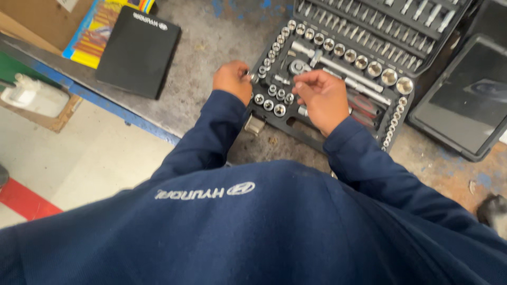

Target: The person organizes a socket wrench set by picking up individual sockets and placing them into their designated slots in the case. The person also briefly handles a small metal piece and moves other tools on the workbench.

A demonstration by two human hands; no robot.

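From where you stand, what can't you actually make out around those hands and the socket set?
- Head view: whatever the left hand pinches, hidden by its fingers.
- Right hand covers the tools under it in the socket case.
- Case lid is cut off by the top edge.
- Socket sizes are too small to tell.
- Worktable near edge is hidden by blue sleeves.

Workshop: socket set on worn workbench

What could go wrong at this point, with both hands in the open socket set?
The left hand pinches a small socket at the case edge; it might slip onto the workbench and roll off. The right hand covers several slots, so a piece could be seated in the wrong one unseen.
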